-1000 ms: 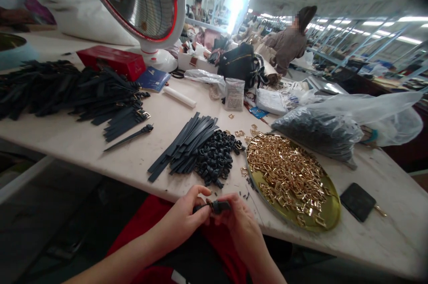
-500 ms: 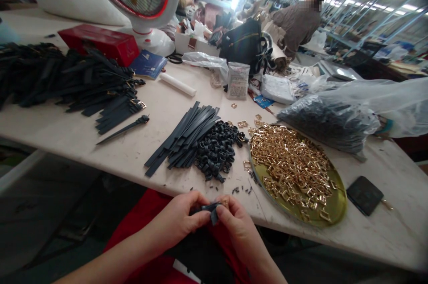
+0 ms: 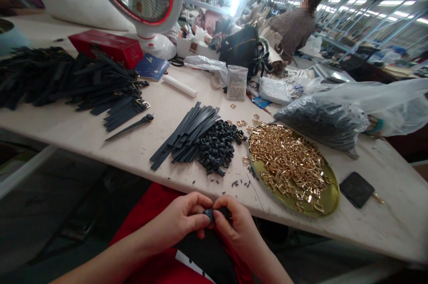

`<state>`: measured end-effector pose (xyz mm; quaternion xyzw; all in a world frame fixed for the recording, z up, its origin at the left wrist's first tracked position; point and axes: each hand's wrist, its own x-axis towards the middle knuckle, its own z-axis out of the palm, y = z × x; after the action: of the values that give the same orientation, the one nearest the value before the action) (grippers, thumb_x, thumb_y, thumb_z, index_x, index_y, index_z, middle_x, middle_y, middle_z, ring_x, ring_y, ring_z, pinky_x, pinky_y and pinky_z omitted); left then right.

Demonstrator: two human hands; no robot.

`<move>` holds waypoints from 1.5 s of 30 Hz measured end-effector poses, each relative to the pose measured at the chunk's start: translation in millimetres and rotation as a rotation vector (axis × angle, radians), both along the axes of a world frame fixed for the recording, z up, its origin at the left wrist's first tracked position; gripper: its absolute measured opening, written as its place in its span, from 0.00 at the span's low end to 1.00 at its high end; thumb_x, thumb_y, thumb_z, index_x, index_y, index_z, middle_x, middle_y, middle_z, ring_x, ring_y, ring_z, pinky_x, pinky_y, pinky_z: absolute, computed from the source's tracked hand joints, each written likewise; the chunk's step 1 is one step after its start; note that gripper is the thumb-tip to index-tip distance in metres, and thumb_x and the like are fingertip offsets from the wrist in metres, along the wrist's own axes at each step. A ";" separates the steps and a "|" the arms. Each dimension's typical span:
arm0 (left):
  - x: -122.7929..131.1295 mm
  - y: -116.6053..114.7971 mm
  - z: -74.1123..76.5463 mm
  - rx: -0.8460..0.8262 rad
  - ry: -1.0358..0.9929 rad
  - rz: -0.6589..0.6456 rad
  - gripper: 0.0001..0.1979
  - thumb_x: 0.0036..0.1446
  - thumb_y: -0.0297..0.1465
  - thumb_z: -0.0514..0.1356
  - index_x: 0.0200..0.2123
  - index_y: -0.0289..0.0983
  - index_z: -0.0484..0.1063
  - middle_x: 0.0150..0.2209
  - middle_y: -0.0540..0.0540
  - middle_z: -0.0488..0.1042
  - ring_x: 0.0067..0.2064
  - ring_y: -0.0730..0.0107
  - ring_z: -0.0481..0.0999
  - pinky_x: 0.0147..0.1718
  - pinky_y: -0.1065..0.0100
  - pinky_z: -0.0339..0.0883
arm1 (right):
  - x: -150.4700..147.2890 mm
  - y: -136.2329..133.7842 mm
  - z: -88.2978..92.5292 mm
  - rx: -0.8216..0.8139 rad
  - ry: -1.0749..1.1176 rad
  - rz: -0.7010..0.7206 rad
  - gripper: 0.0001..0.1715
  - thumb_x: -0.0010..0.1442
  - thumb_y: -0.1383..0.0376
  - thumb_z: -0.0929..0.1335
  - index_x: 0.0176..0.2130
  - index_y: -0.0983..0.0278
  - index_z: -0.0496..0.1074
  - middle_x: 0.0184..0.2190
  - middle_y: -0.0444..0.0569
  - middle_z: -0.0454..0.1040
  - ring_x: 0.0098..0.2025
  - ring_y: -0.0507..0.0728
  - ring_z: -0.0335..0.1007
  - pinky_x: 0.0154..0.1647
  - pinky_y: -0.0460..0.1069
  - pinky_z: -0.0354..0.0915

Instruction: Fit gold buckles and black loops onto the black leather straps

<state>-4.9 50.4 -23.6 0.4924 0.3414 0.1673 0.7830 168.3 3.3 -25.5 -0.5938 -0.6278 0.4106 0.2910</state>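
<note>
Pinching a short dark strap (image 3: 208, 215) between thumb and fingers of the left hand (image 3: 187, 217), and gripping the same piece at its right side between thumb and forefinger of the right hand (image 3: 236, 221). Held low, above a red-clothed lap (image 3: 150, 212) and just in front of the worktop (image 3: 133, 152); largely covered by the fingers, full shape hard to tell. Beyond the hands, on the worktop: a bundle of flat dark strips (image 3: 187, 134), touching a heap of small dark loops (image 3: 217, 150). Right of these, a round tray (image 3: 329, 201) heaped with gold buckles (image 3: 284, 154), with loose buckles beside its rim. Farther right, a flat black case (image 3: 356, 189). To the left, a lone strap (image 3: 130, 127) near a big pile of dark straps (image 3: 67, 81). Behind that pile, a red box (image 3: 107, 47); right of the box, a blue booklet (image 3: 152, 67).
</note>
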 end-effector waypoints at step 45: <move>-63.9 190.3 -12.4 1.183 1.100 0.284 0.12 0.59 0.35 0.50 0.39 0.35 0.69 0.40 0.41 0.71 0.44 0.62 0.69 0.43 0.66 0.59 | -18.1 52.0 -64.2 0.335 -0.028 -0.219 0.19 0.59 0.58 0.61 0.50 0.57 0.63 0.31 0.46 0.71 0.20 0.50 0.62 0.21 0.45 0.61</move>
<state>-68.7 240.7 -36.1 0.7876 0.5911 0.1517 0.0858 150.2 55.3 -89.7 -0.6075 -0.6230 0.2579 0.4200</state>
